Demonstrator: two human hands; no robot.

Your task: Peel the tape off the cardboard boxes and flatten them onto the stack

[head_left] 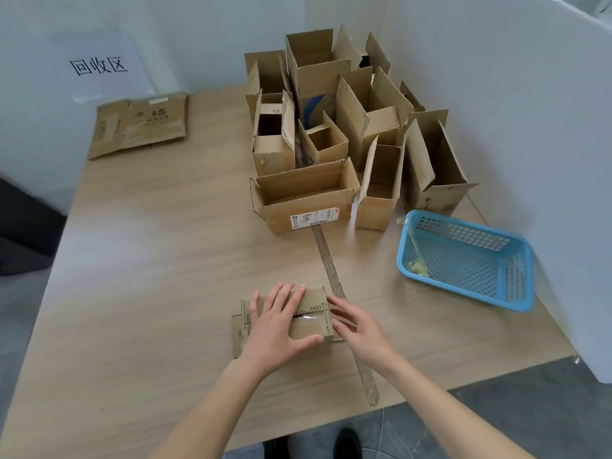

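Though blurry, basket (463, 256) with tape (418, 267).

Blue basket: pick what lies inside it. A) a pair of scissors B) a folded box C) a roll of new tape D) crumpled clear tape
D: the blue basket holds only a crumpled wad of clear tape in its near left corner, with a strand trailing up to the rim.
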